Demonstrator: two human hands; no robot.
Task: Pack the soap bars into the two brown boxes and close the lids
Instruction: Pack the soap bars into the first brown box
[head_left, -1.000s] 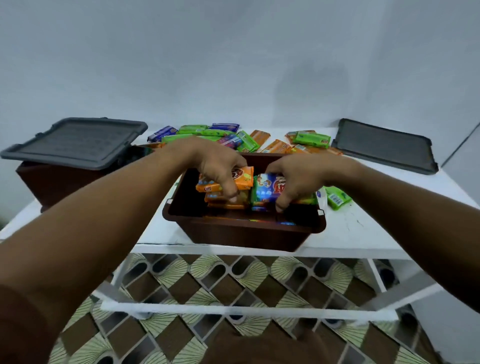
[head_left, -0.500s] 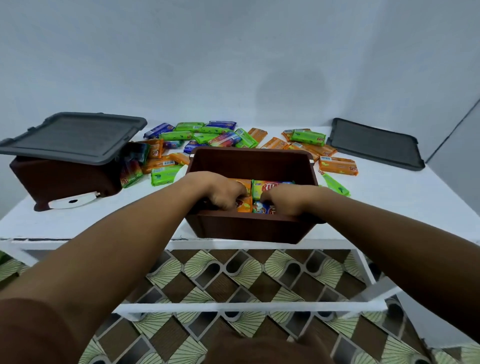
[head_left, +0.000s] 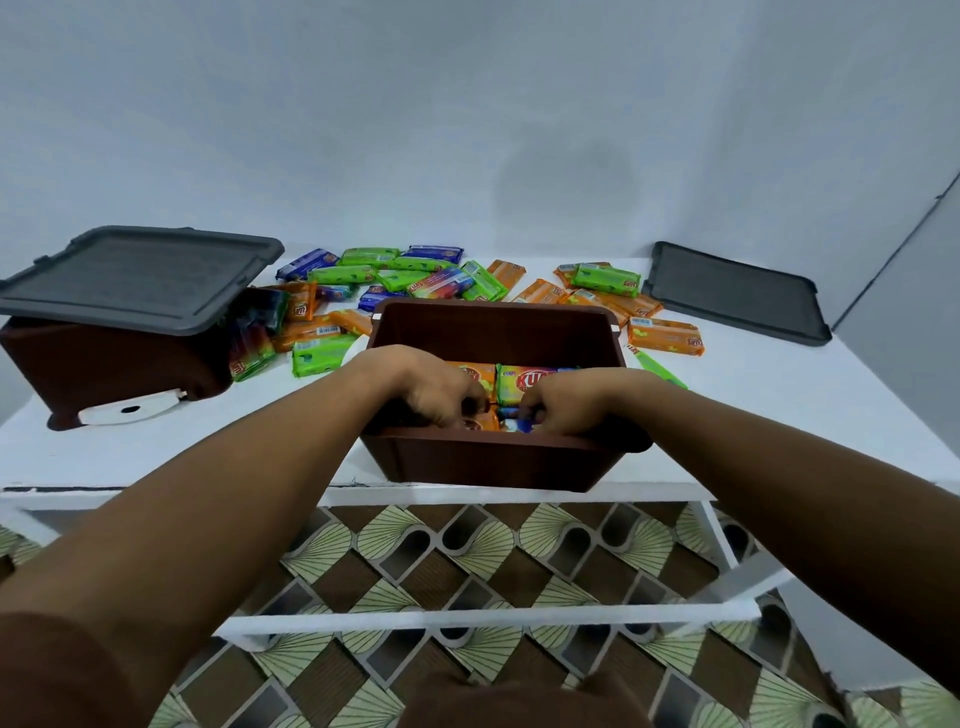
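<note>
Both hands are seen lowered into the near brown box (head_left: 493, 462), which stands open at the front edge of the bench (head_left: 779, 395).

- Left hand (head_left: 436, 389): fingers curled down onto orange-wrapped packed bars (head_left: 475, 371) by the near wall. Right hand (head_left: 571, 402): fingers curled round a blue-ended bar just beside it. Both are judged to be gripping bars. The fingertips are partly hidden behind the knuckles.
- The two hands are held close together, almost touching. This is taken to be for squaring the bars into a tight row so that more will fit.
- The box is kept at the near edge, probably for short reach and a view straight down into it.
- Loose soap bars (head_left: 426, 280), green, orange and blue, are scattered on the bench behind the box and to both sides of it. They are not yet packed.
- Second brown box (head_left: 104, 364) is at the far left, tilted. A grey lid (head_left: 140, 275) is laid loosely over it, with a few bars at its open side. A white latch piece (head_left: 130, 410) is noted at its base.
- The other lid (head_left: 737, 296) is laid flat at the far right, well apart, presumably parked out of the way until filling is done.

Judgement: packing is at an early-to-middle stage. Neither lid is closed.
</note>
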